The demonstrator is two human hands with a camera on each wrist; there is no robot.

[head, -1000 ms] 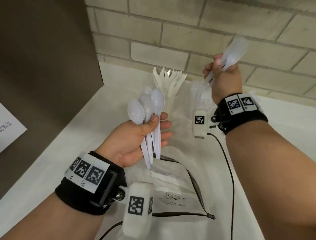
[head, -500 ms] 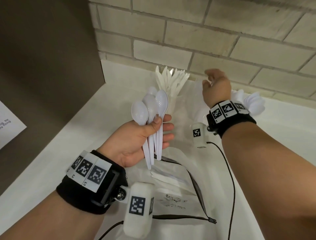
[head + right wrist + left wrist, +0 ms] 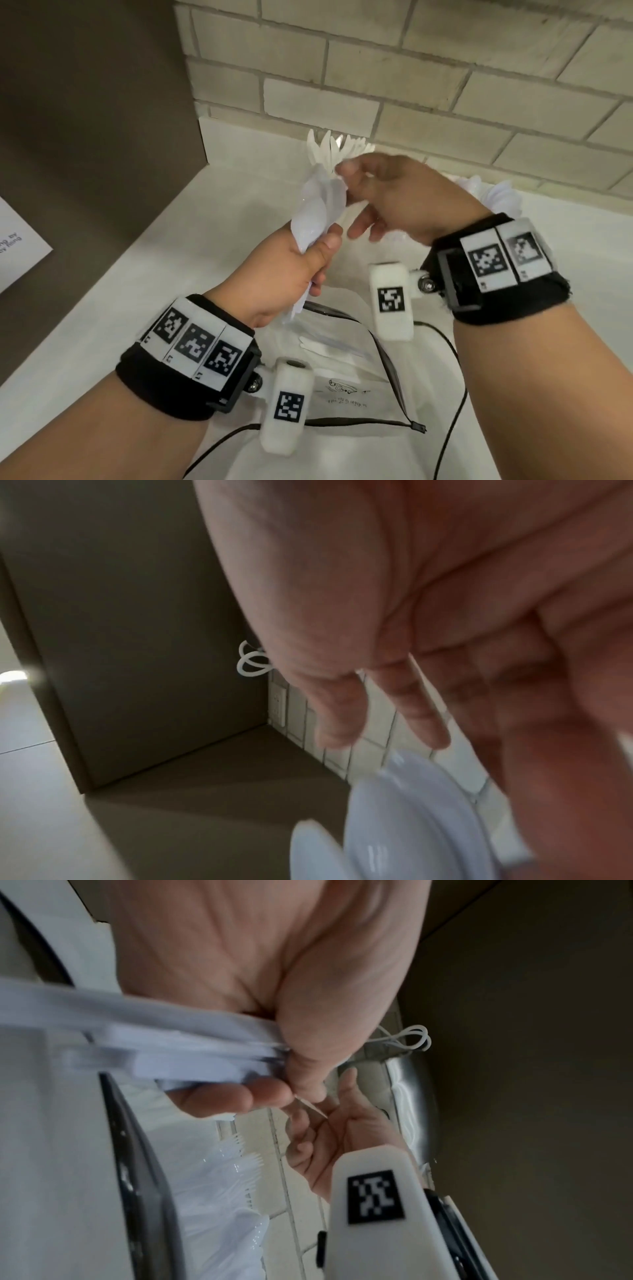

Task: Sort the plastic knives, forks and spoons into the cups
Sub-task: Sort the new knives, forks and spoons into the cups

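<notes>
My left hand (image 3: 318, 260) grips a bunch of white plastic spoons (image 3: 320, 209) by the handles, bowls pointing up and away. The left wrist view shows those handles (image 3: 137, 1042) pinched under the thumb. My right hand (image 3: 352, 202) reaches across to the spoon bowls with thumb above and straight fingers below; it holds nothing. Those bowls (image 3: 411, 818) lie just under its fingers (image 3: 342, 718). White knives (image 3: 334, 147) stand in a cup by the wall. More spoons (image 3: 496, 195) show behind my right wrist. Forks (image 3: 246, 1167) appear in the left wrist view.
A clear zip bag (image 3: 342, 383) with some white cutlery inside lies on the white counter (image 3: 137, 308) below my hands. A black cable (image 3: 455, 394) runs beside it. A dark panel (image 3: 85, 137) closes the left side, a brick wall (image 3: 411, 68) the back.
My right hand let go of its cutlery at the right cup and swung left to the spoon bunch. My left hand lifted and tilted the spoons toward the wall.
</notes>
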